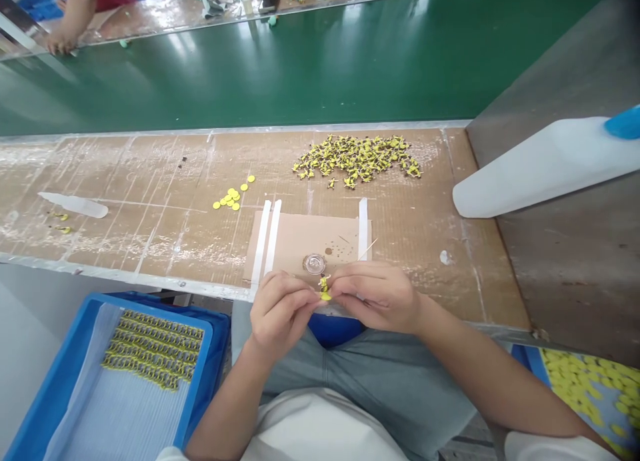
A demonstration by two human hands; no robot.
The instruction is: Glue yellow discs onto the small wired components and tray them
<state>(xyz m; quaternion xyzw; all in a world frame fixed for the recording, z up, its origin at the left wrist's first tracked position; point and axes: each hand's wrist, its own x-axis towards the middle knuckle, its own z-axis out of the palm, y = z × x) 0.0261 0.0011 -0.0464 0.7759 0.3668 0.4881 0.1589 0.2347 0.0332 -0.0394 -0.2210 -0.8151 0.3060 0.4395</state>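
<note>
Just over the table's front edge, my two hands meet at a small yellow-and-black figurine [324,283] standing on a yellow disc [325,296]. My left hand [281,311] pinches the disc from the left. From the right, my right hand [383,295] has its fingers closed at the figurine. A thin pointed stick [369,249] shows just behind my right hand; whether the fingers hold it I cannot tell. Beyond the fingertips, a small round clear dish [315,264] sits on a taped cardboard sheet [295,237] with brown spots.
A heap of figurines [357,159] and loose yellow discs [231,196] lie on the table. A white bottle [540,167] leans in at right. The lower-left blue crate [193,407] holds rows of figurines. A green belt [280,74] runs behind; a co-worker's hand [63,41] rests beyond it.
</note>
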